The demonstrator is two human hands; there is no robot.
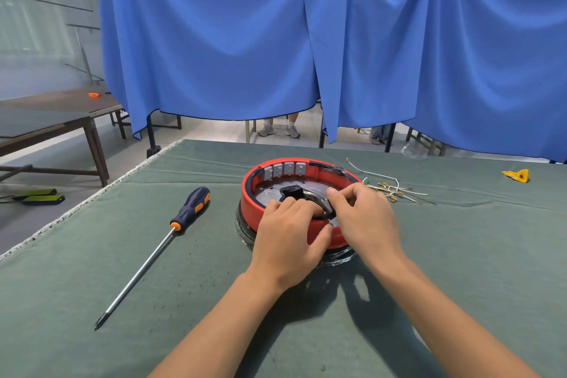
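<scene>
A round red-rimmed appliance base [250,199] lies open side up on the green table cloth [184,255], with a metal plate, several grey clips at its far wall and a black part [293,192] at its centre. My left hand [288,233] rests over the near rim, its fingers reaching to the black part and its thumb against the red rim. My right hand [362,212] is over the right side, its fingers curled and pinching the dark curved piece [326,209] beside the black part.
A long screwdriver [171,239] with a blue and orange handle lies to the left of the base. A bundle of loose wires [392,189] lies to its right, and a yellow scrap [518,175] farther right. Blue curtains hang behind the table; a person's legs show beneath.
</scene>
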